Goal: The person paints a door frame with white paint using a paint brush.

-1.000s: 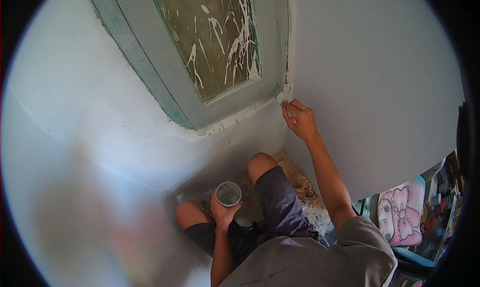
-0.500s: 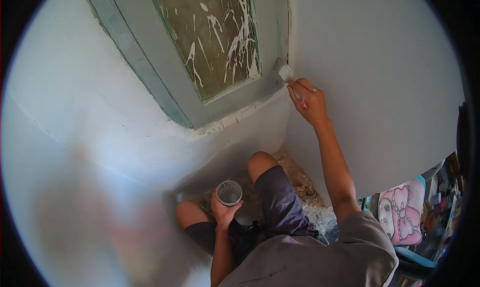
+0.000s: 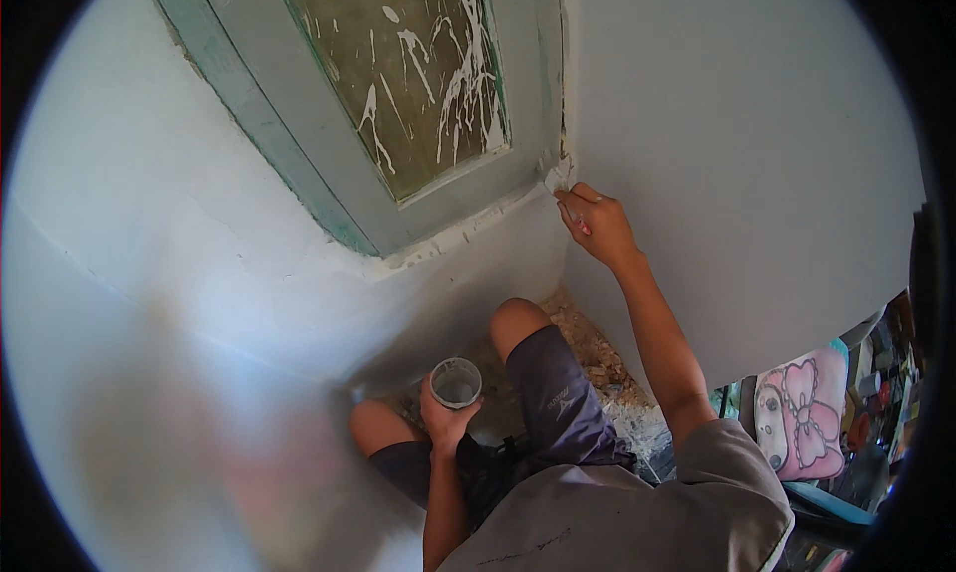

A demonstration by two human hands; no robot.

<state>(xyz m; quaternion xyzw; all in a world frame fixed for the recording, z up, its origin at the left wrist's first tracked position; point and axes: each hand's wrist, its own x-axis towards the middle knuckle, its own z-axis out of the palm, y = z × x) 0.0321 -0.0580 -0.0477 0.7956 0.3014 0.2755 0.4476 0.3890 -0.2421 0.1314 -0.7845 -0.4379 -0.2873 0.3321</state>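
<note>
My right hand [image 3: 598,226] is closed round the handle of a paintbrush [image 3: 559,177], whose pale bristles touch the lower right corner of a grey-green window frame [image 3: 468,196]. Behind the frame, the glass pane [image 3: 398,84] is streaked and spattered with white paint. Down by my knees, my left hand [image 3: 445,420] wraps round a clear plastic cup [image 3: 457,382] from its near side. Greyish paint coats the inside of the cup; how deep it is I cannot tell.
A white wall [image 3: 249,194] runs left and below the frame, and a smooth grey-white wall [image 3: 737,174] meets it at the right. Rubble [image 3: 588,348] lies on the floor in that corner. A pink bow-patterned cushion-like thing [image 3: 805,413] stands at the lower right among clutter.
My right hand has brought the brush down and slightly left, from the frame's right upright to its bottom corner. My left hand and the cup have stayed almost still.
</note>
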